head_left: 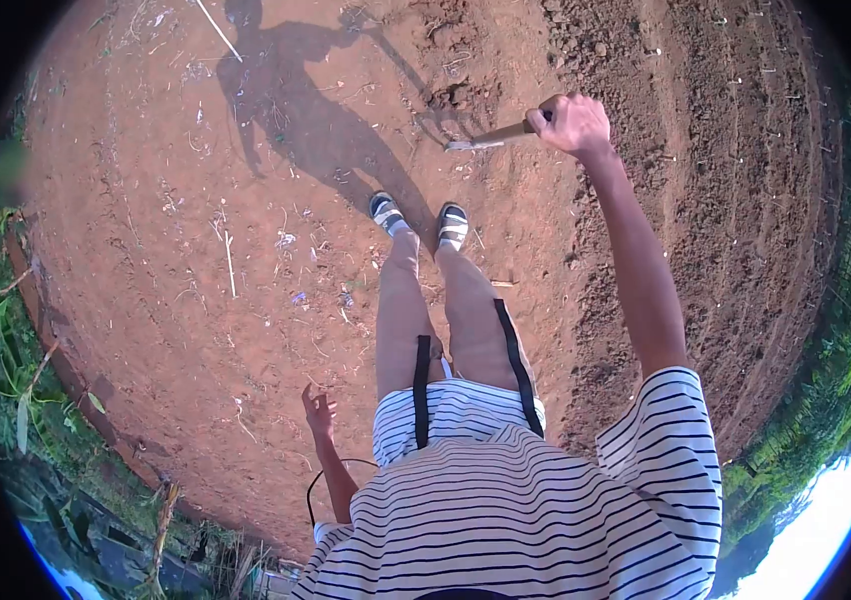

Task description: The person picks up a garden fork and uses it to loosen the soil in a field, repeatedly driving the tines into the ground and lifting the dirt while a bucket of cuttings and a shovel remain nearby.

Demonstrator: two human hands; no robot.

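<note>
My right hand [573,124] is wrapped round the top of a garden fork's wooden handle [514,132], out in front and to the right. The handle is seen nearly end-on and slants down to a bright metal head [474,146] low over the soil, ahead of my feet. Prongs show in the head's shadow. My left hand [320,410] hangs at my left side, holding nothing, with its fingers loosely bent and apart. Both feet, in striped footwear [454,226], stand on flat reddish ground.
Dark, loosened soil in rows [706,200] runs along the right. Pale, trodden earth [146,270] with dry stalks [230,265] and scraps lies to the left. Green plants [11,360] border the left edge, and more greenery [796,420] the right. My shadow [296,90] falls ahead.
</note>
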